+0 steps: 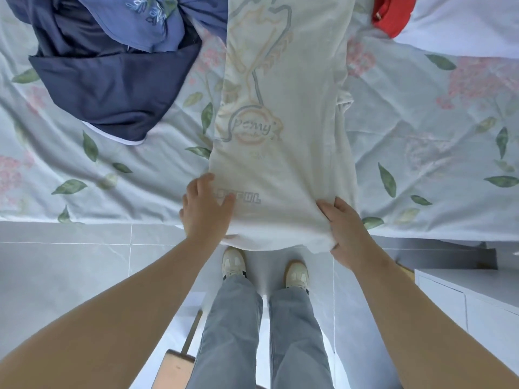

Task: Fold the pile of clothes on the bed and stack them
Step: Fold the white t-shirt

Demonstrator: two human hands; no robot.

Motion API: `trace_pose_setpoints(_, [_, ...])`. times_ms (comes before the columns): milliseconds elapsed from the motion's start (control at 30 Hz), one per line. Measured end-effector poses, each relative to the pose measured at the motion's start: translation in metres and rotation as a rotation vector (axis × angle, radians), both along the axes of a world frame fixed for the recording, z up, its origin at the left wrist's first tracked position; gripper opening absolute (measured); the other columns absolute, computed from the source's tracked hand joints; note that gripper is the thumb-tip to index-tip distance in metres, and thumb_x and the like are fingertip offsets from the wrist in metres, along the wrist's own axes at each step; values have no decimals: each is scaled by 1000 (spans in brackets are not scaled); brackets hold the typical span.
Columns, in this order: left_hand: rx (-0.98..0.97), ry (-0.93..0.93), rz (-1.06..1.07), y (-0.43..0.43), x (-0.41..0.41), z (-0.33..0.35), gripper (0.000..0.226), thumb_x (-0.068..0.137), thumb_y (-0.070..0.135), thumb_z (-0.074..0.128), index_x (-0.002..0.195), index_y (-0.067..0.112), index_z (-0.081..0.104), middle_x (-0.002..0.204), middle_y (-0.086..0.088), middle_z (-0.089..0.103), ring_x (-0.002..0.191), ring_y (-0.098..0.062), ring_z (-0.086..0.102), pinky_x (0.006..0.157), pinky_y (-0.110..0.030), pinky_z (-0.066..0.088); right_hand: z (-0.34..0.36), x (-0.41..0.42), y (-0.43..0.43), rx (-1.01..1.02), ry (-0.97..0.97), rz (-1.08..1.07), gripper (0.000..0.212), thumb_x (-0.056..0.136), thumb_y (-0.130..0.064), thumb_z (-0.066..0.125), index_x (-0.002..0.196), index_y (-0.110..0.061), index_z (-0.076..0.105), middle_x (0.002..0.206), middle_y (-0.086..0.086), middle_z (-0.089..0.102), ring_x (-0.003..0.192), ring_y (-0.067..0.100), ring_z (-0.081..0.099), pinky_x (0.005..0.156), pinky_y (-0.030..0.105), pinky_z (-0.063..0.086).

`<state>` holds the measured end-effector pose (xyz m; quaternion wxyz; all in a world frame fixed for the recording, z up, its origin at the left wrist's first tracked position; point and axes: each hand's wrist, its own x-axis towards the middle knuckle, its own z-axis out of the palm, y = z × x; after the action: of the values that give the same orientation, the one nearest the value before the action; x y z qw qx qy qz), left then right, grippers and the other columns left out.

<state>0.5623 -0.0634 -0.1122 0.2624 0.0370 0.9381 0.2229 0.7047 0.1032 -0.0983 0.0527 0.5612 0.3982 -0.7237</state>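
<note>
1. On the bed (112, 169), left, a navy garment (112, 91) lay crumpled, soft and loose.
2. The cream shirt (283, 108) lay flat in the middle, folded into a long strip; it looked thin, limp and light.
3. The left hand (203, 209) pressed flat, fingers spread; the right hand (344, 226) pinched the near corner. Hem corners looked best to hold.

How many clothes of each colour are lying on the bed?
White: 1, the white printed shirt under both hands
Dark navy: 1, the navy garment
Lighter blue: 1, the blue embroidered garment
Red: 1, the red garment, cut off at the picture's edge
Total: 4
</note>
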Motion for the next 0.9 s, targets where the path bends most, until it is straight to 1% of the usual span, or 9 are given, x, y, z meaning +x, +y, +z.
trace_pose_setpoints(100, [112,-163,194,-2,-1,-7,69,83,38,68,139,19,34,137,-4,36,117,-24,43,100,-39,38,6,23,10,2,56,-79,14,96,-16,51,93,-17,65,82,3,69,72,19,64,61,28,54])
trace_pose_setpoints(200, [243,-349,147,-6,1,-7,51,83,29,70,126,17,46,118,0,54,95,-15,53,78,-27,43,-7,40,23,387,-167,35,10,94,-14,51,88,-7,56,77,7,53,74,21,47,57,22,41])
trace_pose_setpoints(267, [250,-497,47,-6,1,-5,37,85,26,69,117,18,53,106,4,62,94,-14,57,70,-22,43,-11,39,28,388,-156,106,8,93,-13,55,86,-9,55,79,8,51,74,20,44,64,28,38])
trace_pose_setpoints(400, [284,-472,42,-8,2,5,13,85,19,69,93,25,62,90,14,64,87,-8,60,71,-19,45,-14,35,29,359,-165,263,6,91,-15,58,90,-9,56,76,1,54,66,15,47,60,25,36])
trace_pose_setpoints(533, [493,-547,150,-18,9,16,22,83,7,68,97,24,64,98,7,69,92,-14,64,77,-24,48,-19,44,32,429,-188,201,17,93,-18,55,86,-3,51,75,9,40,67,19,35,57,28,30])
trace_pose_setpoints(633, [198,-618,-94,-31,18,6,34,87,13,65,117,25,56,108,4,64,99,-19,60,81,-28,46,-21,45,33,405,-207,187,23,93,-19,55,90,4,52,82,10,43,75,21,38,67,34,35])
trace_pose_setpoints(767, [-287,-600,-182,-48,25,-6,32,95,28,49,126,21,52,103,-5,60,81,-18,53,67,-26,42,-24,41,31,430,-223,217,22,92,-20,55,89,3,53,75,6,43,68,19,39,62,30,35])
trace_pose_setpoints(833, [-275,-518,-167,-49,28,-13,31,93,28,51,123,22,54,111,-4,60,89,-18,52,68,-26,41,-26,41,28,446,-228,208,18,92,-19,54,89,-1,53,70,3,41,63,16,37,57,27,31])
trace_pose_setpoints(900, [-78,-466,28,-44,29,-18,18,92,24,55,109,19,57,111,-4,62,90,-20,54,71,-27,46,-27,41,27,455,-227,194,17,92,-18,54,90,-2,54,69,2,42,62,15,36,56,28,31])
